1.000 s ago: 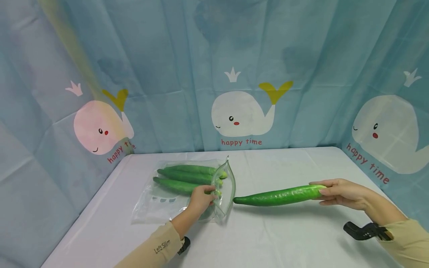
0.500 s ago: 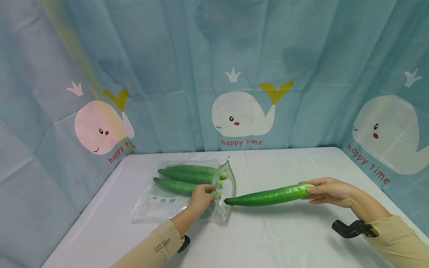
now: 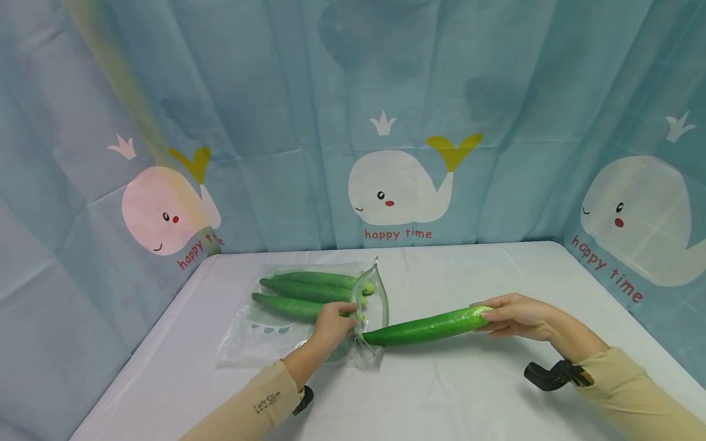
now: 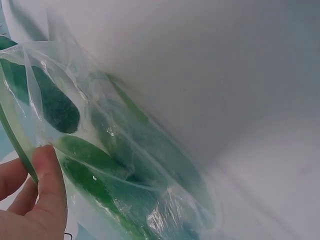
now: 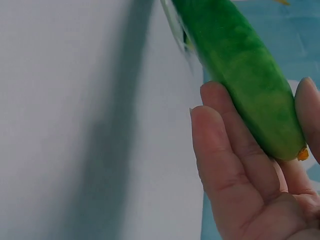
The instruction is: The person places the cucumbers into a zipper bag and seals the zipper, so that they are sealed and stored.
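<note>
A clear zip bag lies on the table with several green cucumbers inside, its mouth gaping to the right. My left hand pinches the bag's green-edged rim between thumb and fingers. By its pale end, my right hand grips another long cucumber, thumb on one side and fingers on the other. The dark tip of this cucumber is within the bag's mouth, seen through the plastic in the left wrist view. My left hand partly covers the lower cucumbers in the head view.
A white cloth covers the table. Behind and at both sides hangs a blue curtain printed with whales. Each wrist carries a black camera mount.
My right hand has moved left with the cucumber, whose dark tip has passed from outside the bag's mouth to inside it. The left hand keeps its place on the rim.
</note>
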`<state>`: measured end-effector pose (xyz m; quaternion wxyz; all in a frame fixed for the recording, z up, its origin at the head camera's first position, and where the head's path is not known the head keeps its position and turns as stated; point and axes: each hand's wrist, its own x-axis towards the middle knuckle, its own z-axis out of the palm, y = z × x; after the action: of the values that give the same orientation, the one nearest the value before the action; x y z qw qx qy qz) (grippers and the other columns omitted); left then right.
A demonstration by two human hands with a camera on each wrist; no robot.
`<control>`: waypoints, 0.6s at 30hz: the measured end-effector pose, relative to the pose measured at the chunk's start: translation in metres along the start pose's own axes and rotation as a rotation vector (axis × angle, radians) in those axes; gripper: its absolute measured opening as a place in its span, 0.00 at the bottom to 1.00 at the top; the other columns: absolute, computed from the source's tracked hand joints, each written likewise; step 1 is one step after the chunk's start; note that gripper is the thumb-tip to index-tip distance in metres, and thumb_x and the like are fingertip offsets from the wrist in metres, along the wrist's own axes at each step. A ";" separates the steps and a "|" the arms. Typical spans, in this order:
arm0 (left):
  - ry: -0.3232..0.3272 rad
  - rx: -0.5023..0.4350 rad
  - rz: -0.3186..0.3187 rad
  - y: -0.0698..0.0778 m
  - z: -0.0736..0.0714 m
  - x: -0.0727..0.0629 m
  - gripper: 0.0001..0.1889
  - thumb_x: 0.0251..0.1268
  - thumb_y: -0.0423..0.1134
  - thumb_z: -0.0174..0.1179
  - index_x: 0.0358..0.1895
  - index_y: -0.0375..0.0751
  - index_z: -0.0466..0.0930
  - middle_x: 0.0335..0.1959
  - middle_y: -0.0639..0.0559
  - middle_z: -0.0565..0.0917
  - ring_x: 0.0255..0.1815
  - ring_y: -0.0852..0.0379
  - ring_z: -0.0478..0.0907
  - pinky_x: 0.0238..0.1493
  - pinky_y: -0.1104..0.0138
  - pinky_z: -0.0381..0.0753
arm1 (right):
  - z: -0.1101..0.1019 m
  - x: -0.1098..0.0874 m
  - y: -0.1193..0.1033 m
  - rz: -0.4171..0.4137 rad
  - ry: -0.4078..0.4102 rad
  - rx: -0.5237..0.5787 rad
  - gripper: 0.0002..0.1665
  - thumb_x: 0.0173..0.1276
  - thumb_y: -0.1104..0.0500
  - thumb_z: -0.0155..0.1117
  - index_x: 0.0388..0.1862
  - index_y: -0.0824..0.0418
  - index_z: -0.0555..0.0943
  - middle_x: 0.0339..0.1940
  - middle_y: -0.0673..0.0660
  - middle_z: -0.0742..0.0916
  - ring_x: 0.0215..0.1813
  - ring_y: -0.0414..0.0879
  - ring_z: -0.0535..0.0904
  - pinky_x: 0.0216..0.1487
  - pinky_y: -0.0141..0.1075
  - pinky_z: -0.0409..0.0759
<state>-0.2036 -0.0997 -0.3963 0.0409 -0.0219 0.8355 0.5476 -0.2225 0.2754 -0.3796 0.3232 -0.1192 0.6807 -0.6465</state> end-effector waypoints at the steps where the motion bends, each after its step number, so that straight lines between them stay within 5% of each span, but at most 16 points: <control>1: -0.003 -0.002 0.002 0.000 0.000 0.000 0.18 0.60 0.22 0.60 0.55 0.26 0.79 0.54 0.34 0.78 0.22 0.59 0.71 0.32 0.65 0.80 | 0.002 0.002 0.001 0.004 0.005 -0.006 0.15 0.71 0.62 0.60 0.55 0.59 0.84 0.46 0.55 0.87 0.48 0.46 0.85 0.47 0.40 0.83; 18: -0.005 0.000 0.004 -0.001 0.000 0.003 0.19 0.59 0.21 0.59 0.55 0.26 0.79 0.55 0.33 0.78 0.32 0.55 0.79 0.35 0.64 0.82 | 0.025 0.028 0.017 0.063 -0.021 -0.003 0.25 0.74 0.61 0.56 0.62 0.79 0.71 0.46 0.60 0.86 0.50 0.51 0.84 0.47 0.42 0.83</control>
<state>-0.2066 -0.0999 -0.3974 0.0417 -0.0189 0.8353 0.5479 -0.2252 0.2414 -0.4025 0.3503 -0.1050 0.6815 -0.6339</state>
